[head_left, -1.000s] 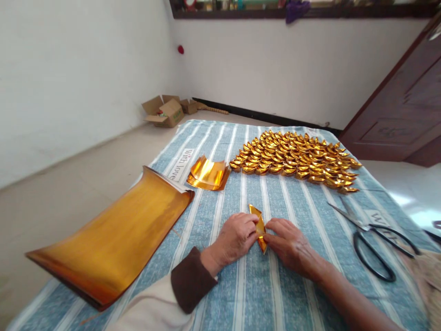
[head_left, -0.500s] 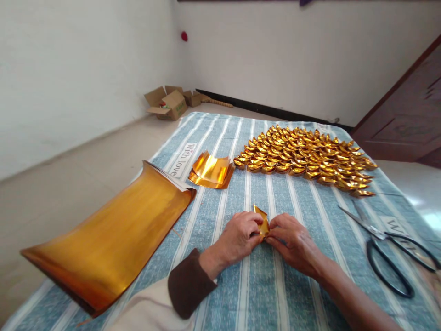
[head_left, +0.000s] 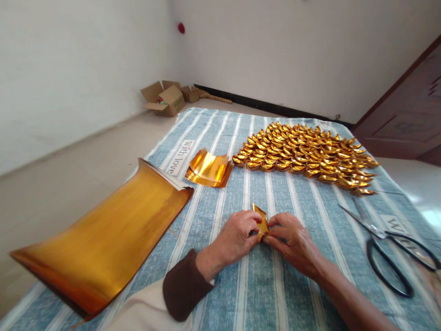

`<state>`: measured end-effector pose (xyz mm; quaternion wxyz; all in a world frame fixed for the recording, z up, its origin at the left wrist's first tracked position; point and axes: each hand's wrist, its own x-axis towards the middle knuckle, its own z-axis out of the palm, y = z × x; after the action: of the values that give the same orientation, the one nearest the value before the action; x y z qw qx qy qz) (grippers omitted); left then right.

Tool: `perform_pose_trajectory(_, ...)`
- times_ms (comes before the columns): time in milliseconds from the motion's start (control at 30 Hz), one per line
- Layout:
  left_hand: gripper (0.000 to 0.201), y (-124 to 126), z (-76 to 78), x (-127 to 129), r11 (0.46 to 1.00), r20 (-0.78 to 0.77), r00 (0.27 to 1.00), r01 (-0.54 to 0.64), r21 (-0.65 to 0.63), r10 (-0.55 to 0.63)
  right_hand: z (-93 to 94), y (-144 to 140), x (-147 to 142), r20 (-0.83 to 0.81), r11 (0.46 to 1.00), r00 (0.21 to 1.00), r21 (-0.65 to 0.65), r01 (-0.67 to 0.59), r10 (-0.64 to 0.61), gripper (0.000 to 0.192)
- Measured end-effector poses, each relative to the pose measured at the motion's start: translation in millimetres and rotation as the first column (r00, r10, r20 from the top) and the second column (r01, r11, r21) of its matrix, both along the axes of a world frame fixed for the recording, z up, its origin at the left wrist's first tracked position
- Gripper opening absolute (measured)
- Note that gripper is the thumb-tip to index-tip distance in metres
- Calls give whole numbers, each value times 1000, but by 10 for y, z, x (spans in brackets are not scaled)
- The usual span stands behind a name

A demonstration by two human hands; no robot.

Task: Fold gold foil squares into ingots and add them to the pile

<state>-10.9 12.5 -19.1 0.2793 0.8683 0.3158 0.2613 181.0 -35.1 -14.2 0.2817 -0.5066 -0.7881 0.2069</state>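
Note:
A small folded piece of gold foil paper [head_left: 262, 226] is pinched between both hands, low over the striped cloth. My left hand [head_left: 240, 233] grips its left side with thumb and fingers closed. On the right side, my right hand [head_left: 291, 239] holds the paper's edge between thumb and fingertips. The fingers cover part of the folds. Beyond the hands lies a small stack of curved gold foil sheets [head_left: 209, 169]. Many folded gold paper ingots [head_left: 299, 154] stand in close rows at the far right of the table.
A large stack of gold foil sheets [head_left: 106, 234] covers the table's left side. Black-handled scissors [head_left: 379, 232] lie partly open at the right. Blue-and-white striped cloth [head_left: 227, 294] covers the table. An open cardboard box [head_left: 168, 101] sits on the floor behind.
The view has shifted slightly, with the large foil stack a little further left and lower. Both hands keep their hold on the small foil piece, almost unmoved.

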Motion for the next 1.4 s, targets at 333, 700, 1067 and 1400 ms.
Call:
perform_pose_trajectory(333, 6, 10, 36, 1, 1000, 31, 999, 20, -5, -20, -45, -49, -119, 59, 983, 982, 16, 180, -181, 15)
perform_pose_trajectory(700, 13, 25, 87, -20, 998, 16, 999, 53, -45, -52, -66, -28, -140, 140, 973, 965, 89, 213, -224, 20)
perform_pose_trajectory(1067, 12, -9, 51, 40, 996, 22, 998, -64, -58, 66, -59, 3, -160, 199, 972, 956, 131, 194, -218, 22)
perform_pose_trajectory(1400, 12, -46, -2, 85, 993, 2, 993, -121, -15, 121, -41, 7, -176, 235, 971, 950, 169, 168, -206, 23)
